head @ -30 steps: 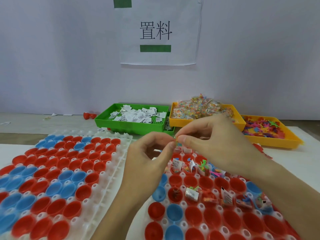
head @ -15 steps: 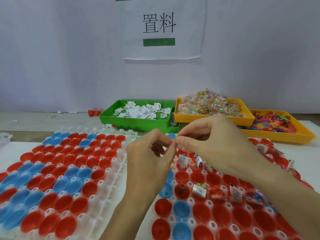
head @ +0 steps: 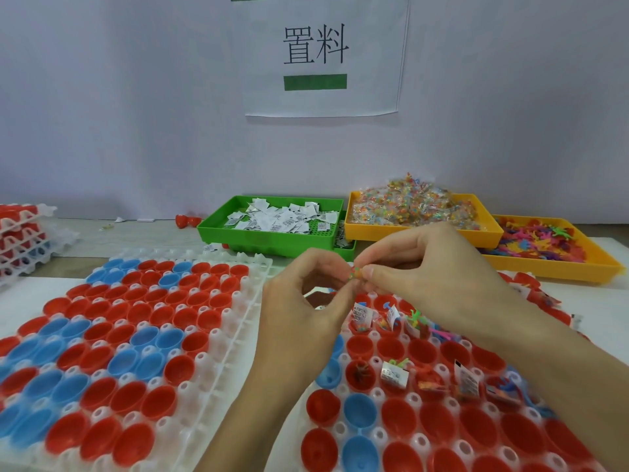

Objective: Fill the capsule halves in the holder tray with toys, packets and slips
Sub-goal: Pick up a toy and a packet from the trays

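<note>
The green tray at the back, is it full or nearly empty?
Partly filled. The green tray holds a loose heap of white paper slips across its floor, lying below the rim, with bare green floor showing at the right.

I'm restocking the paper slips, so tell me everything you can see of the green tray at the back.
The green tray is a shallow rectangular bin that looks like moulded plastic, with low walls and a gridded floor. It lies flat at the back of the table, left of the yellow tray of packets. White printed slips lie scattered across its floor. A second green tray seems to sit beneath it, jutting out at the right. Neither hand touches it.
</note>
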